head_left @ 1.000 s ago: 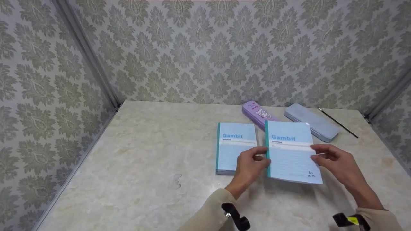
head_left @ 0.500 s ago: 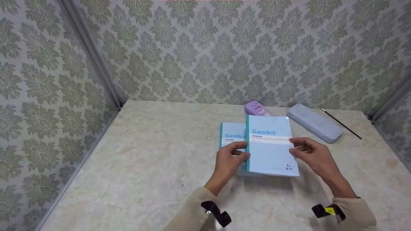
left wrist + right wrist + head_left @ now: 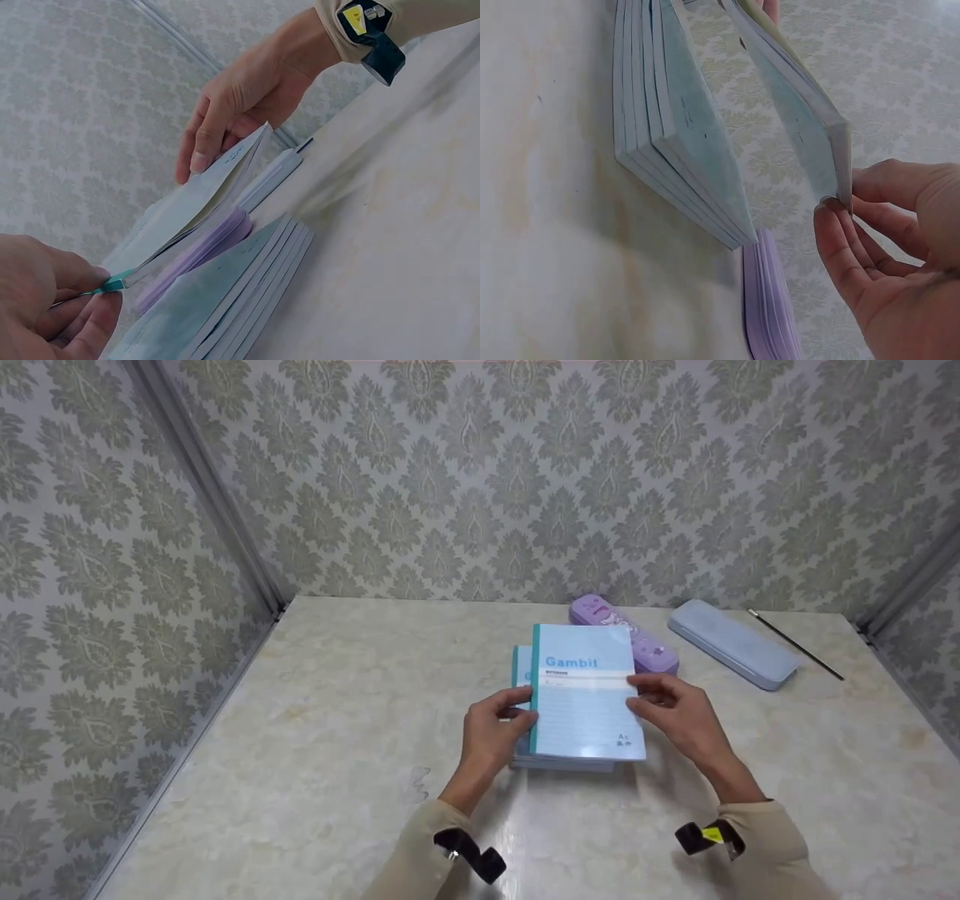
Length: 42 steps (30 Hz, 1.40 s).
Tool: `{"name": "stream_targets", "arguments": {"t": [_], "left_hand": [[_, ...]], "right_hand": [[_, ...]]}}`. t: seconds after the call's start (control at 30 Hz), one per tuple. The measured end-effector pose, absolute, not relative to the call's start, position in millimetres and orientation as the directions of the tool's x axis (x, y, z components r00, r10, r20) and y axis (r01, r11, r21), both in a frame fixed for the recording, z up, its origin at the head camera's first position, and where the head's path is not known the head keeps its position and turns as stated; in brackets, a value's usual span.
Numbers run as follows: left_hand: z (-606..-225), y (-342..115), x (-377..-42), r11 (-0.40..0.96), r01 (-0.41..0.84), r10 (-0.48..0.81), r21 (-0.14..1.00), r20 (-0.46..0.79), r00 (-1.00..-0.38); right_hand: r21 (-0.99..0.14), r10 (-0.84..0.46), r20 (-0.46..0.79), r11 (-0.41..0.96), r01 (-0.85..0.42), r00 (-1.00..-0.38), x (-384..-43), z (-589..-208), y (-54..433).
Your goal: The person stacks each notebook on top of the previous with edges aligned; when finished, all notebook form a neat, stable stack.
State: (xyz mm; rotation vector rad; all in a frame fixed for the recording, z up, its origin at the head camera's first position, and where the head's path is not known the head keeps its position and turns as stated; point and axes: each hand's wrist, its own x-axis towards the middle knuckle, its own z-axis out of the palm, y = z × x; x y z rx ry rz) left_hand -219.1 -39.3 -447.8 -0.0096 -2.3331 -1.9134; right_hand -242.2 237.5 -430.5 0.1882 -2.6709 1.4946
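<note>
A light blue "Gambit" notebook point(image 3: 585, 712) is held up by both hands, above a stack of similar notebooks point(image 3: 562, 766). My left hand point(image 3: 491, 731) pinches its green spine between thumb and fingers. On the opposite edge, my right hand point(image 3: 679, 716) pinches the pages and cover. Both wrist views show a gap between the held notebook and the stack point(image 3: 679, 142). In the head view the held one hides most of the stack, whose left strip and front edge show.
Behind the notebooks lies a purple pencil case point(image 3: 652, 652). A pale blue-grey case point(image 3: 735, 645) is farther right, beside a thin black rod point(image 3: 799, 645) with a silver tip. A patterned wall point(image 3: 480, 510) bounds the back of the marbled table point(image 3: 337, 720).
Both hands have carried the notebook leftward, from beside the stack to over it. The purple pencil case shows more fully than half a second ago.
</note>
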Motion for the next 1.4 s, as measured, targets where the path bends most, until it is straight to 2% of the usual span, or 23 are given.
{"name": "stream_targets", "arguments": {"t": [0.43, 0.77, 1.03, 1.4], "left_hand": [[-456.4, -53.1, -228.3, 0.220, -0.019, -0.184, 0.975, 0.022, -0.983], [-466.2, -56.3, -230.3, 0.187, -0.029, -0.178, 0.982, 0.005, -0.984], [-470.5, -55.1, -233.4, 0.195, -0.111, -0.191, 0.974, -0.073, -0.979], [-475.3, -56.0, -232.9, 0.219, -0.064, -0.174, 0.974, -0.026, -0.984]], "right_hand": [[-0.867, -0.052, 0.103, 0.485, -0.115, -0.993, -254.0, -448.0, 205.8], [-0.871, -0.062, 0.100, 0.476, -0.118, -0.993, -254.5, -456.8, 203.8], [-0.866, -0.085, 0.090, 0.486, -0.120, -0.992, -256.0, -461.4, 205.2], [-0.865, -0.099, 0.076, 0.488, -0.114, -0.992, -256.2, -464.5, 206.4]]}}
